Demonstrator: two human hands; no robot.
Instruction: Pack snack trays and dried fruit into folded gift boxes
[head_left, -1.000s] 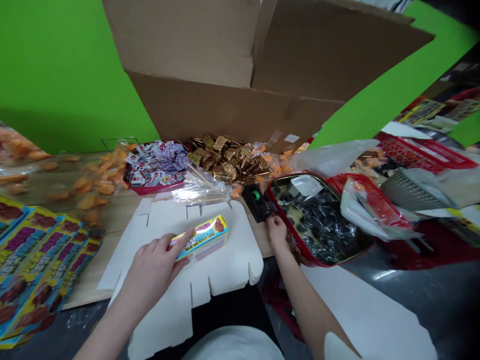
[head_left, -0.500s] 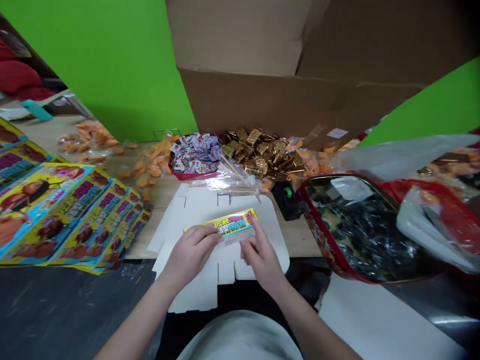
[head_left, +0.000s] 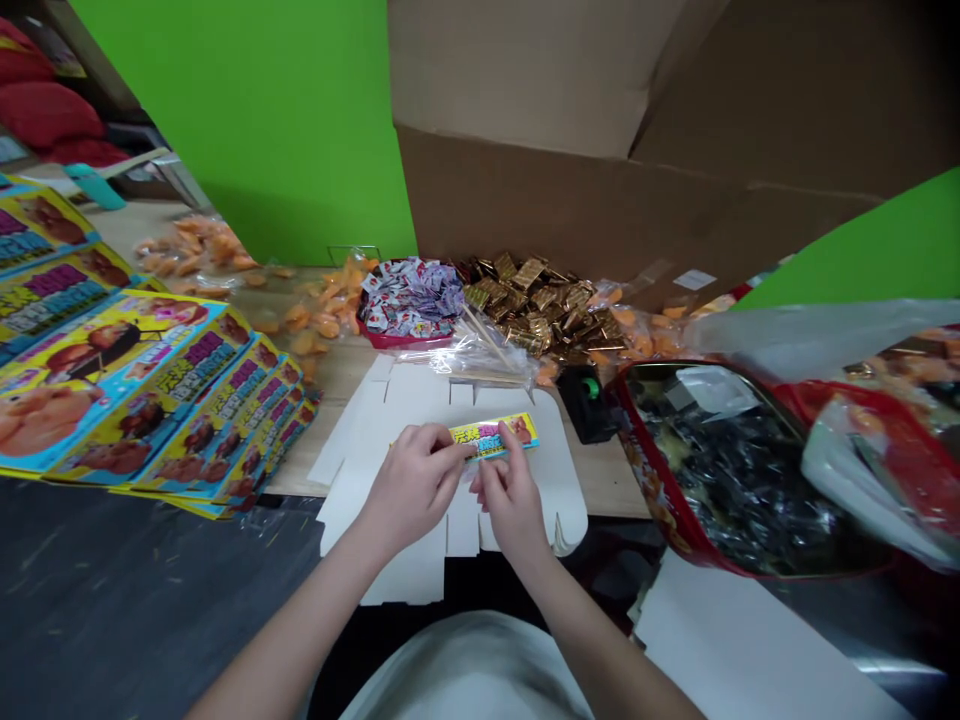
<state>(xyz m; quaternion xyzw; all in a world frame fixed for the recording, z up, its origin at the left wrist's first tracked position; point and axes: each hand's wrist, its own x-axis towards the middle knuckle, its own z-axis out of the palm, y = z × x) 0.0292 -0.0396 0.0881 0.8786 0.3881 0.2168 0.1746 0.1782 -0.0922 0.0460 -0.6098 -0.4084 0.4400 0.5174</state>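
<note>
A slim yellow-and-blue printed snack box (head_left: 495,437) lies flat on a white die-cut cardboard blank (head_left: 397,410). My left hand (head_left: 415,482) grips its left end, with the fingers wrapped over the box. My right hand (head_left: 510,497) pinches the box from the near side, the fingertips on its front edge. Both hands hide the lower part of the box. The blank lies unfolded on a wooden table (head_left: 330,370), its tabs pointing outward.
Stacked printed yellow cartons (head_left: 142,390) fill the left. Behind the blank are a red tray of wrapped sweets (head_left: 411,305), gold-wrapped packets (head_left: 525,310) and loose orange snacks (head_left: 315,320). A red tin of dark wrapped sweets (head_left: 727,470) stands right, below a cardboard carton (head_left: 570,170).
My left hand has closed further over the box, and my right hand has moved from its far end to the near side. The view has shifted slightly right.
</note>
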